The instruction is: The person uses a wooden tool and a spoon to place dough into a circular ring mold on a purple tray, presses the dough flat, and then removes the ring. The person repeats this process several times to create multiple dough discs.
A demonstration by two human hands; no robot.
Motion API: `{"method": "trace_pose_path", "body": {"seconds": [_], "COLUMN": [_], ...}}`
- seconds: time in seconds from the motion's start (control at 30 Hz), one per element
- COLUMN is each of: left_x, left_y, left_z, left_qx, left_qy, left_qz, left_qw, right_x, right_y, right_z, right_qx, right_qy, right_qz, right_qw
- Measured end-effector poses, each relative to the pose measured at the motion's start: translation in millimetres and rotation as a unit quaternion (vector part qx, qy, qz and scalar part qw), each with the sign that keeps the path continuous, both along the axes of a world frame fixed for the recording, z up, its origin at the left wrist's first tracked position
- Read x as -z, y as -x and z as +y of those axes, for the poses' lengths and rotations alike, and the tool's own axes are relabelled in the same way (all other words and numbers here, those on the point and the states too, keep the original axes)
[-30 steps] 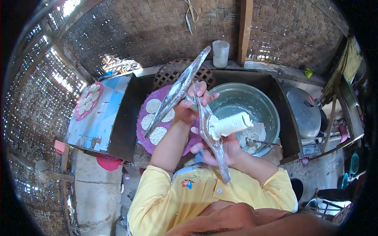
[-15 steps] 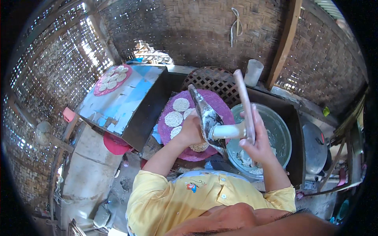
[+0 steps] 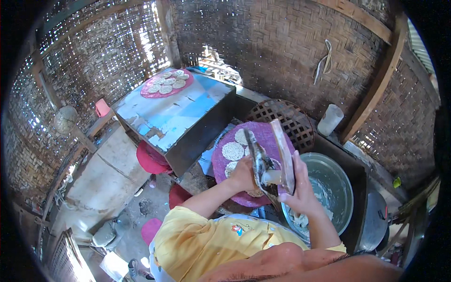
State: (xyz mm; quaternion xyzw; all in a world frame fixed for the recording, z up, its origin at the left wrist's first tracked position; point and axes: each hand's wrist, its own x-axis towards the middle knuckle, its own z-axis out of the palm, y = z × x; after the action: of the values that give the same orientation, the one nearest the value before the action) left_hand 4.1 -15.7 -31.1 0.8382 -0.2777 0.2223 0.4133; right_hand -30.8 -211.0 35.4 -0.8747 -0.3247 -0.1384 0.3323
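Note:
Tipped on its side between my hands is a wooden hand press. Its dark, worn lower board (image 3: 258, 160) stands near my left hand (image 3: 242, 175), whose fingers are closed round it, partly hidden. A pale upper bar (image 3: 283, 152) rests in my right hand (image 3: 303, 195), against the palm and fingers. A short white cylinder (image 3: 271, 177) joins the two. Below the press lies a round purple mat (image 3: 268, 134) with several white lacy discs (image 3: 233, 151) on it. A large basin (image 3: 348, 188) by my right hand holds white dough (image 3: 300, 220).
A box table (image 3: 192, 105) on the left bears a pink mat (image 3: 145, 89) with several discs. A lattice basket (image 3: 286, 117) and a translucent cup (image 3: 330, 120) stand at the back. On the right is a metal pot (image 3: 374, 221). A red stool (image 3: 151, 157) sits below the table.
The pale bar has moved closer to the dark board, so less of the white cylinder shows between them. My view has turned left, showing more floor.

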Motion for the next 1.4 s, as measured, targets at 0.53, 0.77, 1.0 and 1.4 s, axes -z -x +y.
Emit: {"method": "trace_pose_path", "body": {"seconds": [0.53, 0.77, 1.0, 1.4], "left_x": [65.3, 47.3, 36.2, -23.8], "left_y": [37.0, 34.8, 18.3, -24.1], "left_z": [139.4, 138.1, 128.6, 29.8], "left_qx": [0.099, -0.042, -0.020, 0.035], "left_qy": [0.544, 0.527, 0.463, 0.015], "left_qz": [0.244, 0.240, 0.236, 0.199], "left_qw": [0.797, 0.814, 0.854, 0.979], "right_x": [156.5, 154.7, 123.6, 69.7], "right_y": [-138.7, -89.8, 9.6, -4.8], "right_z": [-89.5, -88.8, -51.4, -33.3], "right_qx": [0.239, 0.224, 0.145, -0.172], "right_qy": [-0.166, -0.252, -0.359, -0.310], "right_qz": [0.401, 0.507, 0.647, 0.593], "right_qw": [0.868, 0.793, 0.657, 0.723]}}
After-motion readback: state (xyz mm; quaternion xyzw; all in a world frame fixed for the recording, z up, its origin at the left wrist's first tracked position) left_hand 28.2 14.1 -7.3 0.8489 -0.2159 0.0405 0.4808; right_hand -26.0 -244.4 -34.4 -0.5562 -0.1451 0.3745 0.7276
